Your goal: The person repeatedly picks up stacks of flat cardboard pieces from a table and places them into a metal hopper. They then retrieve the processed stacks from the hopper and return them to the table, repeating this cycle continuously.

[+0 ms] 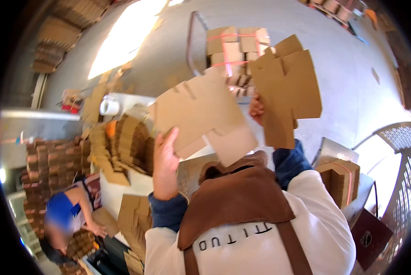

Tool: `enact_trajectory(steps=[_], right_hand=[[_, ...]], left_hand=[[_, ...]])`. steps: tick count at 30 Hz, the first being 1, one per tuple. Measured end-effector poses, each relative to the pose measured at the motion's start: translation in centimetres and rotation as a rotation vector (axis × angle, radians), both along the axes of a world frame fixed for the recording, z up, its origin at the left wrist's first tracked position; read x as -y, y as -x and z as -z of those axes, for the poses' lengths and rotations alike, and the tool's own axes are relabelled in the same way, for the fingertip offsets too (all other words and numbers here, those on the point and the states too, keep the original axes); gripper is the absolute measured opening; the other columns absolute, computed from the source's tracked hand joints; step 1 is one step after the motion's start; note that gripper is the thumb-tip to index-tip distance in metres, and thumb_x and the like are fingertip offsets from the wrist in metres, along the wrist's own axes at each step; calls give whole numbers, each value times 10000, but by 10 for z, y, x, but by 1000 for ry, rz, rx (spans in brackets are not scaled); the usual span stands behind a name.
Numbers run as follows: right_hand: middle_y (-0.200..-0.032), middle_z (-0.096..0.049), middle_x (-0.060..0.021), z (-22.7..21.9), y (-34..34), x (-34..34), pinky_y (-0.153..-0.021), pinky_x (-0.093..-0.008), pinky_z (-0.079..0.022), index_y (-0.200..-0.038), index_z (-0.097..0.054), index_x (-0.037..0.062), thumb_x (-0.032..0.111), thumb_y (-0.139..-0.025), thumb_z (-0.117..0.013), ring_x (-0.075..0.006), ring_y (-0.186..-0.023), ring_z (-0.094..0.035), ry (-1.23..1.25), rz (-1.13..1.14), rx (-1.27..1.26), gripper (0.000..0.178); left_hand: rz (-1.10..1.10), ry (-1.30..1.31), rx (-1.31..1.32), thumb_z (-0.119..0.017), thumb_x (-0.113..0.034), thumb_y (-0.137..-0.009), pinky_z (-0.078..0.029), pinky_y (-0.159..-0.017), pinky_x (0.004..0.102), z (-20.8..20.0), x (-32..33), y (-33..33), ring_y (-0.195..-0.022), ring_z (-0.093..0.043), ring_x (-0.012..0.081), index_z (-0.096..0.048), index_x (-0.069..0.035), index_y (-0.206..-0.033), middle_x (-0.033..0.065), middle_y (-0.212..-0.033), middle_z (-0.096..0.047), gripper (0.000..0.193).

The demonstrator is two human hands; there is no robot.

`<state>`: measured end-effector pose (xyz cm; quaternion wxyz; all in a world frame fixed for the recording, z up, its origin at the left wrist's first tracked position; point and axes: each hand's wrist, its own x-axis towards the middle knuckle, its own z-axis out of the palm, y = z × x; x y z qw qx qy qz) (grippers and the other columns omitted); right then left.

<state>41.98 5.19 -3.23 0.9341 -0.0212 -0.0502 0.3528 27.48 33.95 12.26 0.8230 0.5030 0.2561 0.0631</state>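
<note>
My left hand grips a flat die-cut cardboard sheet by its near left edge, with the thumb on the face and the other fingers mostly hidden. A second cardboard blank, darker brown with flaps and slots, is raised in my right hand, which holds it at its left edge. Both pieces are up in front of me, side by side. Below the left one, a stack of cut cardboard pieces lies on the white table.
A roll of white tape sits at the table's far end. Strapped cardboard bundles stand ahead on the floor. At lower left a co-worker in blue reaches toward the table. To the right are a strapped cardboard stack and a perforated chair.
</note>
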Motion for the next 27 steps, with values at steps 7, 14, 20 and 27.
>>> enact_trajectory(steps=[7, 14, 20, 27], right_hand=[[-632, -441, 13, -50, 15, -13, -651, -282, -414, -1025, -534, 60, 388, -975, -463, -118, -563, -451, -40, -41, 101, 339], [-630, -451, 3, -65, 22, -22, -640, -293, -420, -1001, -557, 58, 369, -977, -462, -125, -525, -433, -83, -85, 20, 326], [-762, -583, -19, -18, 12, -21, -620, -298, -476, -1049, -585, 68, 458, -989, -464, -120, -642, -546, 658, 237, 387, 413], [-968, -654, -50, -38, 18, -60, -706, -268, -508, -1130, -619, 5, 543, -986, -424, -109, -803, -605, 1068, 194, 153, 590]], left_hand=[[39, 2, 73, -585, -61, -934, -521, -875, 323, 8, -2, -2, -1024, -631, 186, -556, -1, -1216, 94, -1141, -639, 290], [13, -38, 56, -581, -57, -933, -523, -852, 322, -3, -2, 6, -1003, -633, 187, -557, -10, -1201, 87, -1125, -645, 273], [-13, -185, 1, -595, -61, -921, -518, -827, 317, -3, -3, 3, -975, -630, 178, -553, 8, -1204, 89, -1109, -648, 294], [430, -390, 142, -581, -330, -949, -489, -829, 277, -49, 57, -23, -1029, -589, 153, -513, 70, -1269, 92, -1139, -638, 517]])
